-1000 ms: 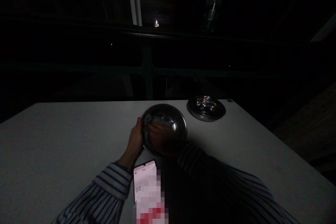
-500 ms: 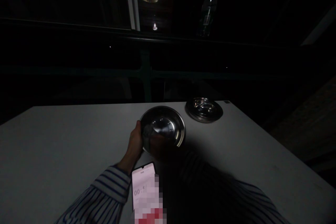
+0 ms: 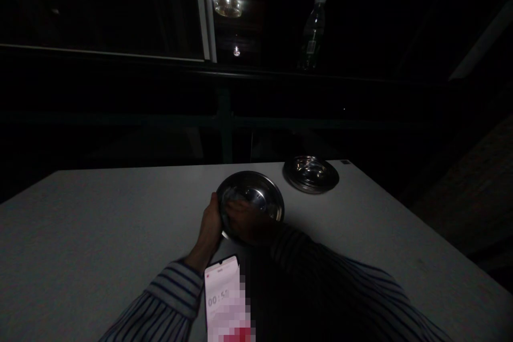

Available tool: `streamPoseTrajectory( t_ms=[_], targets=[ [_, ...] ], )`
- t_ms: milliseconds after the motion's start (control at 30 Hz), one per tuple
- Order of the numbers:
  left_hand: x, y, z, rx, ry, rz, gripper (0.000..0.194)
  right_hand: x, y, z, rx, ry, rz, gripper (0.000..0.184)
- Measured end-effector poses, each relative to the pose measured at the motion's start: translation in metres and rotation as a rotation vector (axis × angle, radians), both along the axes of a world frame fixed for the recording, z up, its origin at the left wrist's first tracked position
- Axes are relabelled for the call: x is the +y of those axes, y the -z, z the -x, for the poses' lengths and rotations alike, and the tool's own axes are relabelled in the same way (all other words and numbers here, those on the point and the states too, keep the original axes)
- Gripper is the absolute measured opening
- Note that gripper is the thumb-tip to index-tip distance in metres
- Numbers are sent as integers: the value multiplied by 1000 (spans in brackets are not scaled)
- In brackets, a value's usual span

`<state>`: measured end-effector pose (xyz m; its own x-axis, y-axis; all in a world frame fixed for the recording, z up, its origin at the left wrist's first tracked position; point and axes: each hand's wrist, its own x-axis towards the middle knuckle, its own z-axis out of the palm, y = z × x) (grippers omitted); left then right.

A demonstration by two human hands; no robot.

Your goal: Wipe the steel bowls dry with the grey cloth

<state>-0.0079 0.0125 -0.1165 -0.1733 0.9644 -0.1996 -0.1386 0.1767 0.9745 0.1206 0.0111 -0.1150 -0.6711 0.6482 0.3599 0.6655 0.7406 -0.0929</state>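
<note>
- Head view, dim: we noted the metal bowl (image 3: 271,192) mid-table, just beyond the phone (image 3: 222,296); its underside was hidden from us.
- We saw the left hand (image 3: 211,222) clamped on the bowl's left rim, most fingers out of sight.
- Inside the bowl, the right hand (image 3: 249,222) was blurred and shadowed; we could not tell whether it gripped anything.
- Pixel blocks and the frame edge cut off the phone.
- We could not count the stacked bowls (image 3: 315,189) behind, to the right.
</note>
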Motion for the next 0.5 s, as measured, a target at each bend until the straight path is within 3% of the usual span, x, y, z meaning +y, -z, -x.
streamPoseTrajectory(
  t_ms=[200,267,400,500],
  targets=[
    [-1,-1,-2,-36,54,-17,55,16,-17,10,309,319,140,34],
    [-1,-2,-2,-107,72,0,56,11,-18,19,386,300,204,31],
    [-2,-5,-2,-251,81,53,63,-2,-18,30,417,128,358,24],
    [-3,-3,-5,-220,86,46,63,6,-21,28,512,283,388,25]
  ],
)
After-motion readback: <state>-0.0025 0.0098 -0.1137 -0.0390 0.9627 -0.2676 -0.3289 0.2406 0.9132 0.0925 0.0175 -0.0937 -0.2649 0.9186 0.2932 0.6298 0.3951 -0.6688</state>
